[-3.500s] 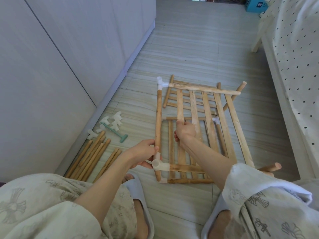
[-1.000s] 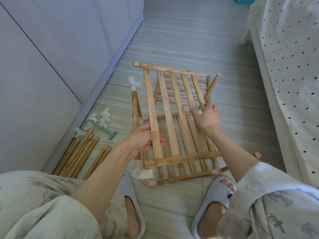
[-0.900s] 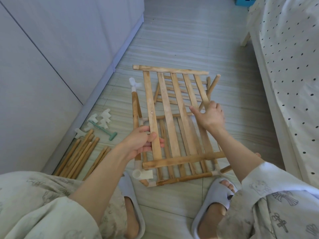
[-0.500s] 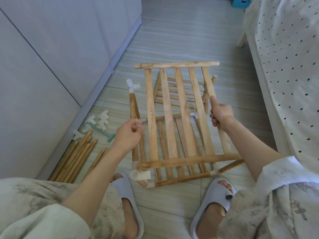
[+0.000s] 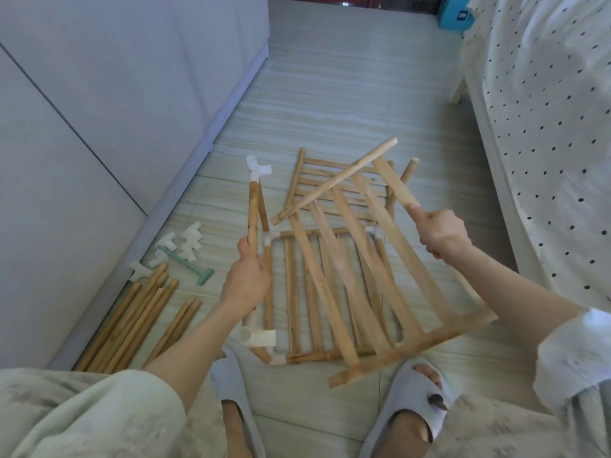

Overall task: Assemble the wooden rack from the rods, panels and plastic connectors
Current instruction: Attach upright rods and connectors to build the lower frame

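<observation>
My right hand grips the right-hand slat of a loose slatted wooden panel and holds it tilted in the air above the floor. My left hand grips an upright rod that carries a white plastic connector at its far end and another white connector at its near end. Below the lifted panel lies the part-built frame of rods and a second slatted panel farther back.
Several spare rods lie along the cabinet base at the left, with loose white connectors and a green tool beside them. A spotted bed cover borders the right. My slippered feet stand at the near edge of the frame.
The slatted panel has swung clockwise and to the right in my right hand. My left hand has left the panel and now grips the upright rod with the connectors.
</observation>
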Tool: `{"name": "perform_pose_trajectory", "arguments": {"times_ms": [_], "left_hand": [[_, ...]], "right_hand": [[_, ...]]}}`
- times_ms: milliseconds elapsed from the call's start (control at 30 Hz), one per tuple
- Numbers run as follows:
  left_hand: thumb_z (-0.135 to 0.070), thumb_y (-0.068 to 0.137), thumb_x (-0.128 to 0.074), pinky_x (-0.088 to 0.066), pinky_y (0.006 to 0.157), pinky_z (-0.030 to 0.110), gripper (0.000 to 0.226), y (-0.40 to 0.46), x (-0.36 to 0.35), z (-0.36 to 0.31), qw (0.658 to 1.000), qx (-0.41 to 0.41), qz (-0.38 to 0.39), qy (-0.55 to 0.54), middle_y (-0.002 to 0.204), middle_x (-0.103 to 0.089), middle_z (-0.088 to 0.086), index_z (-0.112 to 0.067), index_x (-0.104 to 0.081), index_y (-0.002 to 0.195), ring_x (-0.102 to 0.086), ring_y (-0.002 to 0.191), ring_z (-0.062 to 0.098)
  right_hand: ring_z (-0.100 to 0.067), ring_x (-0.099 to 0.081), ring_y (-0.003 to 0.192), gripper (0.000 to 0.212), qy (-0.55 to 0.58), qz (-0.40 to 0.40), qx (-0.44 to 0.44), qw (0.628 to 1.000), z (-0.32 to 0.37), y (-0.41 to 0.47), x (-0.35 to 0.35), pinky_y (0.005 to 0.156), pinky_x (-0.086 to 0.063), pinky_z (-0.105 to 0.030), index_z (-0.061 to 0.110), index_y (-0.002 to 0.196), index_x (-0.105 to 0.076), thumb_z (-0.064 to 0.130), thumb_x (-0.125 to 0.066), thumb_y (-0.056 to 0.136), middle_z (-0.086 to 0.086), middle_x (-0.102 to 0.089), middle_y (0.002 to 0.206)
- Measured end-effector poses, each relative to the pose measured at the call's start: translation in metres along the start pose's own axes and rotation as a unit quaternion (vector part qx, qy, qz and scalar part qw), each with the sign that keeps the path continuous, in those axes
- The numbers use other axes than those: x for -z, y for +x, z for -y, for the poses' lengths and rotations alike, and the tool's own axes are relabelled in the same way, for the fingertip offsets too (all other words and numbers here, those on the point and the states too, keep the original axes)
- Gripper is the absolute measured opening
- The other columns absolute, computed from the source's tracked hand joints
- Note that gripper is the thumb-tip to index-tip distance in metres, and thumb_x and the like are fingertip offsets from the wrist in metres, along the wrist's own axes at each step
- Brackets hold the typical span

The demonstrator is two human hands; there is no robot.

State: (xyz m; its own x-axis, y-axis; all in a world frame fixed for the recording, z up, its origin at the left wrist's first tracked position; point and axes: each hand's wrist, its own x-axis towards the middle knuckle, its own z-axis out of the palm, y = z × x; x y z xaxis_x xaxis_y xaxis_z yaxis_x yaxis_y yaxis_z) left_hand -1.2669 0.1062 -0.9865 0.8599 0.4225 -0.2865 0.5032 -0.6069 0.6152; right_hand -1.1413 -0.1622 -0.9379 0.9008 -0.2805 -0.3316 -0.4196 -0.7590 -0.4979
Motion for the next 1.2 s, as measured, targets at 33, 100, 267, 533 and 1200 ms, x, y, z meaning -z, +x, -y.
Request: {"name": "perform_pose_trajectory", "arguments": {"times_ms": [33,100,267,533,1200], "left_hand": [[-0.019,0.098,-0.030,-0.047,0.064,0.037,0.037,0.007,0.002,-0.001,1.000,0.006,0.005,0.007,0.078,-0.053,0.009,-0.011,-0.022,0.133,-0.056,0.072,0.031],[-0.019,0.094,-0.037,-0.053,0.073,0.043,0.036,0.023,0.009,-0.005,0.999,0.028,0.024,0.032,0.084,-0.057,0.012,-0.012,-0.026,0.127,-0.059,0.078,0.035],[-0.028,0.096,-0.043,-0.044,0.088,0.039,0.056,0.079,0.029,-0.029,0.997,0.018,0.018,0.078,0.117,-0.057,0.015,-0.009,-0.018,0.142,-0.055,0.105,0.035],[-0.038,0.099,-0.037,-0.052,0.058,0.032,0.057,0.158,0.035,-0.060,0.987,0.014,0.011,-0.159,0.085,-0.046,0.001,-0.016,-0.014,0.146,-0.052,0.066,0.020],[-0.034,0.102,-0.021,-0.043,0.051,0.026,0.039,0.194,0.012,-0.050,0.976,-0.023,-0.045,-0.210,0.080,-0.044,0.000,-0.011,-0.037,0.130,-0.043,0.064,0.012]], "right_hand": [[-0.027,-0.053,0.053,0.059,0.015,0.003,-0.008,1.000,-0.002,0.001,-0.002,0.063,-0.048,-0.034,0.007,0.069,-0.053,0.059,-0.036,0.090,-0.010,-0.059,0.068],[-0.025,-0.049,0.049,0.057,0.073,0.006,-0.036,0.997,-0.007,0.004,-0.007,0.053,-0.044,-0.031,0.006,0.068,-0.051,0.057,-0.040,0.089,-0.010,-0.056,0.064],[-0.019,-0.038,0.044,0.047,0.198,0.022,-0.099,0.975,-0.014,0.013,-0.015,0.045,-0.034,-0.027,0.007,0.071,-0.049,0.050,-0.047,0.090,-0.008,-0.047,0.058],[-0.018,-0.033,0.043,0.048,0.224,0.057,-0.099,0.968,0.002,0.031,-0.021,0.044,-0.031,-0.026,0.012,0.063,-0.044,0.051,-0.049,0.091,-0.006,-0.042,0.054],[-0.014,-0.029,0.036,0.048,0.228,0.118,-0.105,0.961,-0.002,0.041,-0.033,0.041,-0.028,-0.024,0.014,0.063,-0.040,0.052,-0.048,0.091,-0.003,-0.037,0.049]]}}
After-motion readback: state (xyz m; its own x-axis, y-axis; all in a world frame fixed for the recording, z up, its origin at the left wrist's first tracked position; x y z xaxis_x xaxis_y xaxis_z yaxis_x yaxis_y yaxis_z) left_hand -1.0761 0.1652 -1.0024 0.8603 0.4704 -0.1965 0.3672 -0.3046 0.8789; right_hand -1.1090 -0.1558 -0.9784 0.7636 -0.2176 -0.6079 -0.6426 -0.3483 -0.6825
